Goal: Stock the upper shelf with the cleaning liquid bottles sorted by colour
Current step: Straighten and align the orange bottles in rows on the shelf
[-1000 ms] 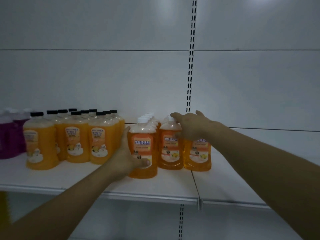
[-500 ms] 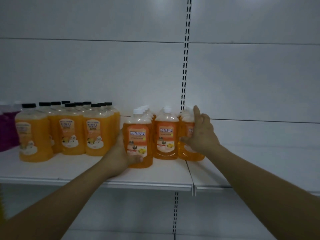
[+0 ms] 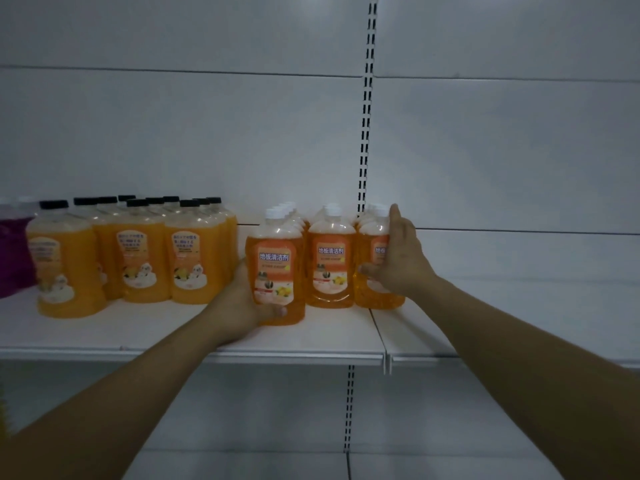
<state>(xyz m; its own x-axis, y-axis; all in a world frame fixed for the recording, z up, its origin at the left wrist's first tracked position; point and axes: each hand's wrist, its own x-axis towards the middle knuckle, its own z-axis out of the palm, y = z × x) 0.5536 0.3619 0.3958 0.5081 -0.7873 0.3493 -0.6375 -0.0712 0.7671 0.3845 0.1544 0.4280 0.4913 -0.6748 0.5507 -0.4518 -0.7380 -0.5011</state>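
Three rows of orange white-capped bottles stand on the white upper shelf (image 3: pixel 311 341). My left hand (image 3: pixel 242 303) grips the front bottle of the left row (image 3: pixel 275 265) round its lower left side, thumb across the base. The front bottle of the middle row (image 3: pixel 330 261) stands untouched. My right hand (image 3: pixel 398 261) holds the front bottle of the right row (image 3: pixel 372 240) from its right side, fingers reaching up to the cap and thumb across the label. To the left stand several yellow-orange black-capped bottles (image 3: pixel 135 251).
Purple bottles (image 3: pixel 14 254) show at the far left edge of the shelf. A slotted upright (image 3: pixel 365 133) runs up the white back panel behind the right row. The shelf joins a second board (image 3: pixel 519 306) on the right, bare of bottles.
My right hand came down from the caps of the right row to its front bottle's right side. My left hand kept its grip on the left front bottle. The view moved closer.
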